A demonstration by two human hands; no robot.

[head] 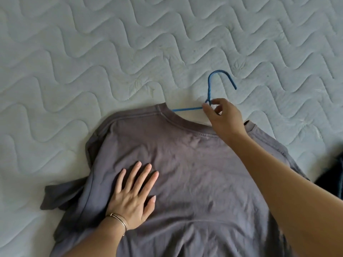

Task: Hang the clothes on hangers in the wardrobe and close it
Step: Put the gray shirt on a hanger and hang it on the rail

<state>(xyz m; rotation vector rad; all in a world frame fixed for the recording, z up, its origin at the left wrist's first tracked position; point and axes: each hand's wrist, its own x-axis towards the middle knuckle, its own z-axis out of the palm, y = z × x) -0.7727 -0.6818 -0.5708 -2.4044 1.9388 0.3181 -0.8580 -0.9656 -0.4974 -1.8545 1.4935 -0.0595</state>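
A grey T-shirt [185,173] lies spread flat on a pale quilted mattress [92,52], its collar pointing away from the person and its hem running out of view at the bottom edge. One short sleeve sticks out to the left, partly folded under the body of the shirt.

A blue wire hanger [209,93] lies partly inside the shirt. Its hook and twisted neck lie on the mattress just beyond the neck opening, and one shoulder arm of the hanger runs leftward under the collar. The rest of the hanger is hidden by the fabric.

The right hand [222,115] reaches across the shirt to the neck opening, its thumb and fingers [216,102] pinching the hanger at the twisted base of the hook.

The left hand [133,197] lies flat on the left part of the shirt's body, fingers straight and spread apart, palm pressing the fabric against the mattress. Thin bracelets [118,220] circle its wrist.

At the right edge, a dark garment [338,179] rests on the mattress, mostly cut off by the frame.
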